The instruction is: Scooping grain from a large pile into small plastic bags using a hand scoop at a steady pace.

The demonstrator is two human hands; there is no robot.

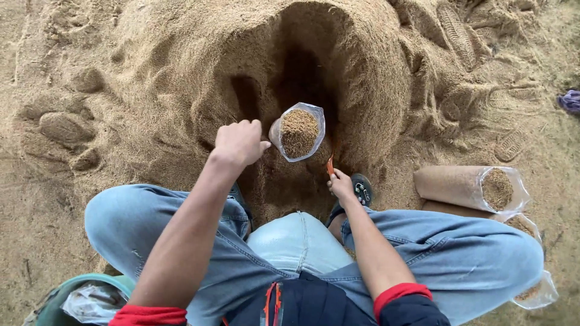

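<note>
View from above of a seated person in blue jeans point(157, 223) facing a large mound of sawdust point(181, 66) with a dark hollow point(302, 66) dug into its face. To the right, two filled clear bags point(471, 187) lie on their sides, one on the other, well apart from the hollow; a purple cloth point(571, 101) lies at the far right edge. A green stool point(57, 296) shows at lower left. The clear plastic bag point(298, 131) stands at the mouth of the hollow, tilted slightly, open on top and filled to the rim with brown sawdust. The left hand point(238, 142) is closed in a loose fist just beside the bag's rim. The right hand point(341, 184), low near the bag's base, grips an orange handle point(330, 164); its tool end is hidden.
</note>
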